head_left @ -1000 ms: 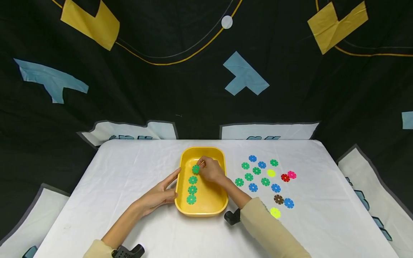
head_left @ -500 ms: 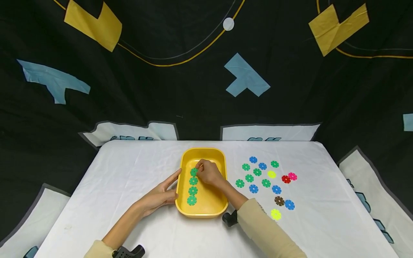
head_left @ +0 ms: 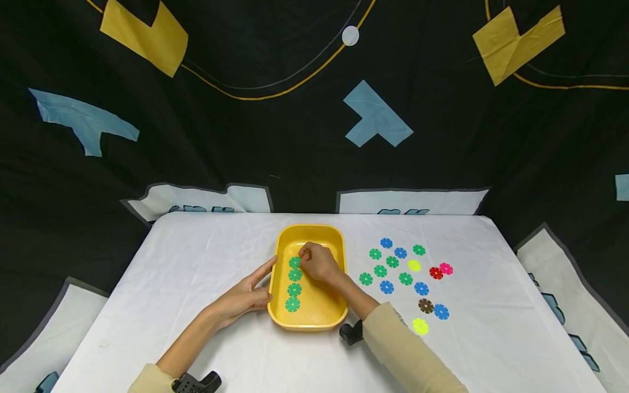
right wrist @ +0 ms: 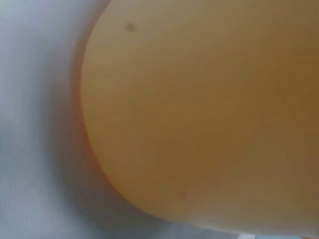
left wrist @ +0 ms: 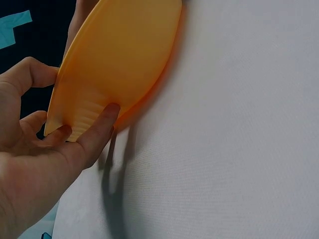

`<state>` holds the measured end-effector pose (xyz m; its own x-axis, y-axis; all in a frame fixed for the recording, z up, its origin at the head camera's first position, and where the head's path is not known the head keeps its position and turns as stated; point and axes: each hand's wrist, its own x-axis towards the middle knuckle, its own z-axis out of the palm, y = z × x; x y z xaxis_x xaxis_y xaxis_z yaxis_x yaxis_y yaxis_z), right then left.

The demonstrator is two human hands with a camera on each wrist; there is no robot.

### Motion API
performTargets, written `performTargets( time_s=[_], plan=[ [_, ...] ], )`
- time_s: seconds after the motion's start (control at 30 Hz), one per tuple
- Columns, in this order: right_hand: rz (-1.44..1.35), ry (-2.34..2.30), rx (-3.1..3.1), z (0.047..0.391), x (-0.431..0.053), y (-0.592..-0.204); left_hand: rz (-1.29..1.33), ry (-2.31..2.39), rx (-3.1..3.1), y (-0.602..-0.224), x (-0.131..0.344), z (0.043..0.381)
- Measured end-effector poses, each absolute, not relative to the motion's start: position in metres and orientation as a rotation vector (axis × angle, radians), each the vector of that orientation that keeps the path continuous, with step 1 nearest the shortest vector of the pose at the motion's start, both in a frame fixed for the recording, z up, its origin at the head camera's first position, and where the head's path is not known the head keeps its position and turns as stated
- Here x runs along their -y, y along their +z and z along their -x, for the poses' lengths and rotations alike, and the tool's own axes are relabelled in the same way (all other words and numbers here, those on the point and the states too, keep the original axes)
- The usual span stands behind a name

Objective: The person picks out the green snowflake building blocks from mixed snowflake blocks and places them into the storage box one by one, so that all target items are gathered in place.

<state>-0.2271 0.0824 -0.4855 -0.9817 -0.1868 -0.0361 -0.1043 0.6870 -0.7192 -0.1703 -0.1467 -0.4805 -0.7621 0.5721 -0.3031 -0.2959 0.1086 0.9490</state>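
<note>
The yellow tray sits on the white surface, slightly left of the middle, its far end close to the surface's far edge. Its long axis runs from the near edge toward the far edge; its short ends face those two edges, and its long sides face the left and right edges.

Inside, four green discs form a close-set row along the tray's left long side, the row's axis nearly matching the tray's.

Of the hands, the left hand is spread wide against the left long side: the index fingertip meets the rim, and the thumb presses the outer wall nearer the near end. The right hand reaches in over the right long side, fingers bent at the right edge of the farthest disc; whether they pinch it I cannot tell. The right wrist view is blurred.

Toward the surface's right edge lie scattered loose discs: six green, five blue, two yellow, a red one against a pink one, and a brown one just beside a blue.
</note>
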Motion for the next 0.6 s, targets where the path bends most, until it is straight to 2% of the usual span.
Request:
performTargets(
  time_s=[0.27,0.6],
  plan=[
    [0.214,-1.319,-2.708,0.220,-0.097,-0.461,-0.263,1.724,-1.744,-0.479,0.144,0.171],
    [0.165,-1.462,-2.690,0.198,-0.159,-0.420,-0.266,1.720,-1.765,-0.479,0.147,0.171]
  ],
)
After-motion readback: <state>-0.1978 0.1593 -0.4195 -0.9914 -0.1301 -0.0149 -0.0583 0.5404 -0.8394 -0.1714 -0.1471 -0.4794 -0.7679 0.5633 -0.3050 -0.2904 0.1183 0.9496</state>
